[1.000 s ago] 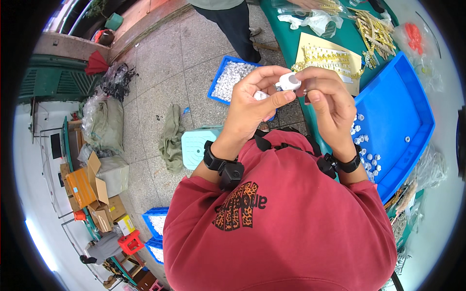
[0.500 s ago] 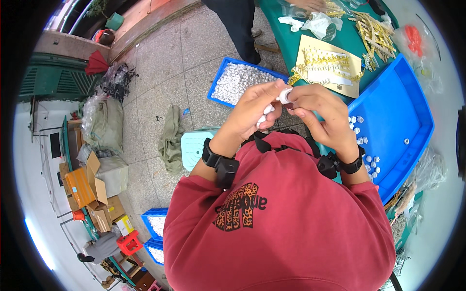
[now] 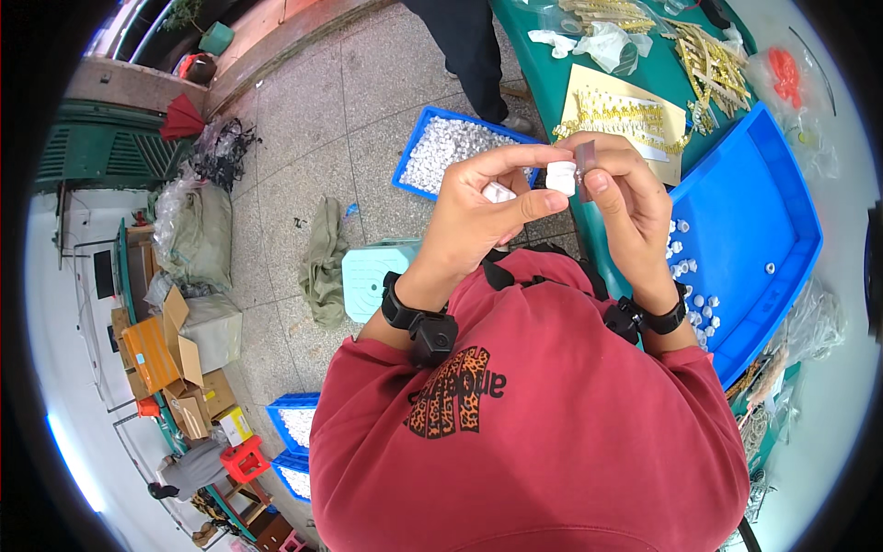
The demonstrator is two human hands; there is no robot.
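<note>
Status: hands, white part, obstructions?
Left hand: white part pinched, second white piece also held. Right hand: brownish strip held alongside; contact unclear. Nothing visibly in the way.

That sweatshirt [image 3: 552, 442] is a deep rosy red, with an orange-and-black leopard print [image 3: 469, 405] and black lettering [image 3: 484, 385]; the wristbands [image 3: 668, 320] are black. The small held piece [image 3: 560, 177] is white, the thin strip [image 3: 588, 168] by it brownish. The tray [image 3: 759, 216] over there is bright blue, the table top [image 3: 541, 83] green, the stool [image 3: 363, 281] mint, the floor [image 3: 299, 120] speckled grey.
</note>
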